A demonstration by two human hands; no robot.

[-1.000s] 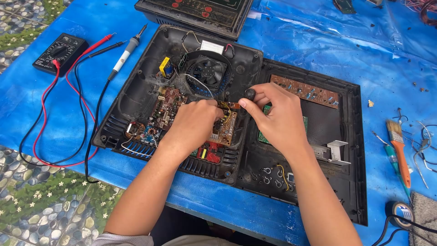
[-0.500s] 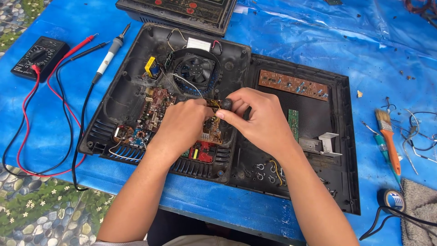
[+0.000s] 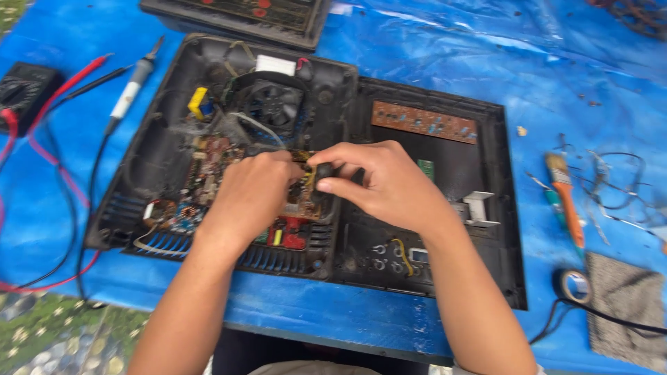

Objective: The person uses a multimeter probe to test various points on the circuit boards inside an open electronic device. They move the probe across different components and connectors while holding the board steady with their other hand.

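Both of my hands were down inside the open black casing (image 3: 160, 149), meeting over the circuit board (image 3: 299, 198) near its middle. My left hand (image 3: 246, 198) lay knuckles-up on the board, fingers curled under; what they pinched, if anything, I could not tell, since the back of the hand hid it. My right hand (image 3: 385, 184) came in from the other side, thumb and forefinger closed tight on a small dark part (image 3: 324, 173) sitting at the board's upper edge, just below the round cooling fan (image 3: 274, 105). A brown strip board (image 3: 424, 123) lay in the right half of the casing. Off to my left on the blue sheet (image 3: 451, 48) rested the soldering iron (image 3: 132, 90) and the multimeter (image 3: 21, 87); to my right, an orange-handled brush (image 3: 566, 201) and a tape roll (image 3: 573, 285).
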